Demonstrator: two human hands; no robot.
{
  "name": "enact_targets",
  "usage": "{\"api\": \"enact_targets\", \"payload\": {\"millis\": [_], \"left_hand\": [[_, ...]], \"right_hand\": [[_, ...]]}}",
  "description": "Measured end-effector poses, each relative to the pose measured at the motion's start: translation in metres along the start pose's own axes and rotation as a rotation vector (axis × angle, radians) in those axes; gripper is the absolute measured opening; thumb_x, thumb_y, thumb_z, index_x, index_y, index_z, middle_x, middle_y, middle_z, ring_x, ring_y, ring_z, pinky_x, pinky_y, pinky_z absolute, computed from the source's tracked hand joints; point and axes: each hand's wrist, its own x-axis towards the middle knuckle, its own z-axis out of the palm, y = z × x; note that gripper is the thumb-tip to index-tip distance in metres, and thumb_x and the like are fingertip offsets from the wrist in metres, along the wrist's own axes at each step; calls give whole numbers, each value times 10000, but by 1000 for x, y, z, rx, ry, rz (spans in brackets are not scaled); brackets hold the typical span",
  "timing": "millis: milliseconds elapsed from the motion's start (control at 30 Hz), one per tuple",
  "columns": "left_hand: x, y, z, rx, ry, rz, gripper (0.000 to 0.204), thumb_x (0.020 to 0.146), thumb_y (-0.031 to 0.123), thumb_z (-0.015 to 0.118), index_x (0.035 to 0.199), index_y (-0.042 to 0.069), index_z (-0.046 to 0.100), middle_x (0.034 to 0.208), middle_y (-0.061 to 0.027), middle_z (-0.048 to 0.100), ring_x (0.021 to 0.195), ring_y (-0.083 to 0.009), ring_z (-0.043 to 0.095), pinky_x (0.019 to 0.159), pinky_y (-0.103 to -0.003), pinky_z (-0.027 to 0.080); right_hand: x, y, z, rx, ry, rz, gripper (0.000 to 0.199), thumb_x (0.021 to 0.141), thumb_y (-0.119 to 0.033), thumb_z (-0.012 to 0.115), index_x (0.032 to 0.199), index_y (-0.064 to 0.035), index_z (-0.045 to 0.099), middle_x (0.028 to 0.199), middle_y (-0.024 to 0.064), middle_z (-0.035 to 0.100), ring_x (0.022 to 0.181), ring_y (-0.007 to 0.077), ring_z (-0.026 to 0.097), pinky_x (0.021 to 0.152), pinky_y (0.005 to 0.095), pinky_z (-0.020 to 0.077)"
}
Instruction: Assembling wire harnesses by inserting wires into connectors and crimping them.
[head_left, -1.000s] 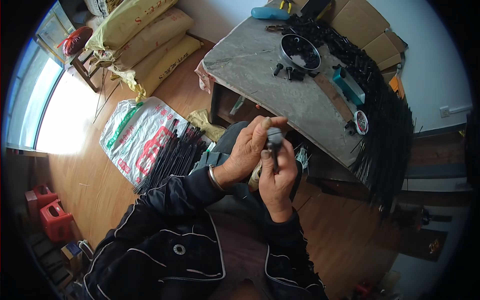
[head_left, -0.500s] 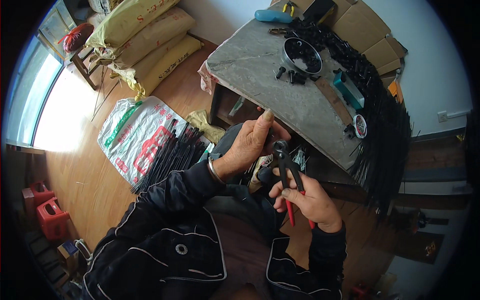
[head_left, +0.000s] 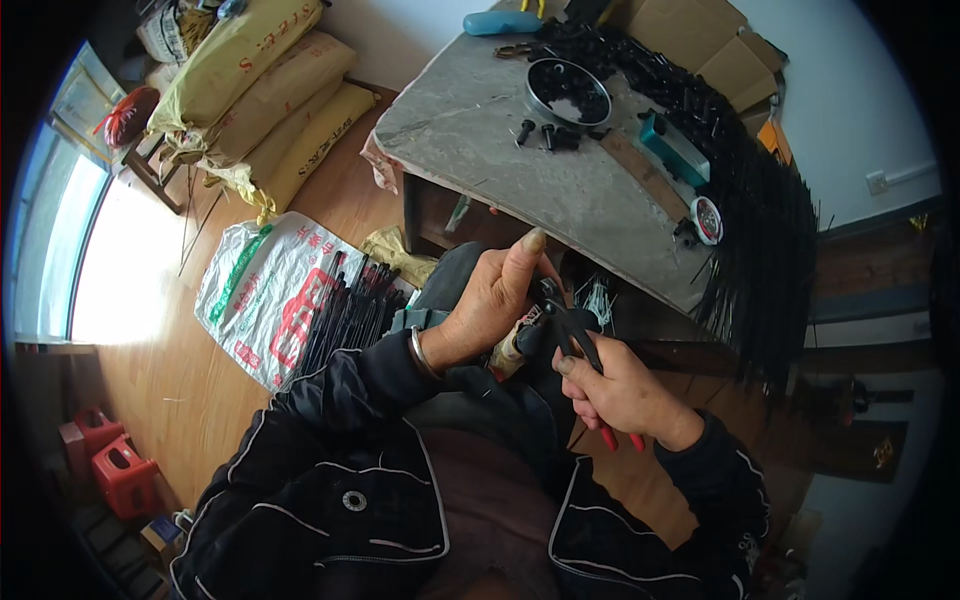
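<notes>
Table [head_left: 480, 130], grey slab top, sits up and ahead of both hands, within reach. A heap of black rods [head_left: 760, 220] runs along its far-right edge and droops over the side, well right of the right hand. Yellow sacks [head_left: 260, 90] stacked far up-left of the left hand, out of the way. A white printed bag [head_left: 265, 295] lies on the floor left of the left hand, with a bundle of black sticks [head_left: 345, 315] on it, probably stock kept close to the seat. Round tray [head_left: 568, 92] of small black parts on the table, straight ahead of the hands; a few loose black bits [head_left: 545, 135] just beside it. Teal box [head_left: 675, 148] right of the tray.

Left hand [head_left: 490, 305]: raised over the lap, thumb stuck up, fingers curled round a small dark part [head_left: 528, 335] at the lower edge of the palm; exact grip hidden, looks like a pinch that steadies it for the tool. Metal bangle on that wrist.

Right hand [head_left: 625, 390]: closed in a fist round pliers [head_left: 575, 340], red handle tips poking out below the palm, nose aimed up-left at the part, touching or nearly so; can't tell which. The pliers look squeezed nearly closed. Work held low between the knees, close to the body, likely for leverage.
</notes>
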Motion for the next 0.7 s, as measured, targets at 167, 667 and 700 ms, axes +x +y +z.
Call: {"api": "enact_targets", "payload": {"millis": [167,667,700], "left_hand": [[4,0,4,-53,50,-7,653,1012,509,325,736,4,633,587,-1,512,541,-76,440,517,-233,354],[9,0,12,-54,-88,-72,616,1015,490,350,759,-3,618,605,9,486,582,-64,426,535,-245,365],[9,-1,10,-35,-85,-65,613,1017,483,347,772,-6,626,606,10,487,577,-68,425,535,-250,368]], "right_hand": [[9,8,0,-254,154,-249,176,973,-109,477,1103,8,500,741,22,550,623,101,548,583,251,483],[-6,-3,-13,-140,90,-62,102,962,-122,493,1037,-54,501,661,-26,434,503,48,405,446,217,379],[-2,1,-13,-139,87,-61,102,962,-122,493,1037,-54,501,661,-26,434,503,48,405,446,217,379]]}}
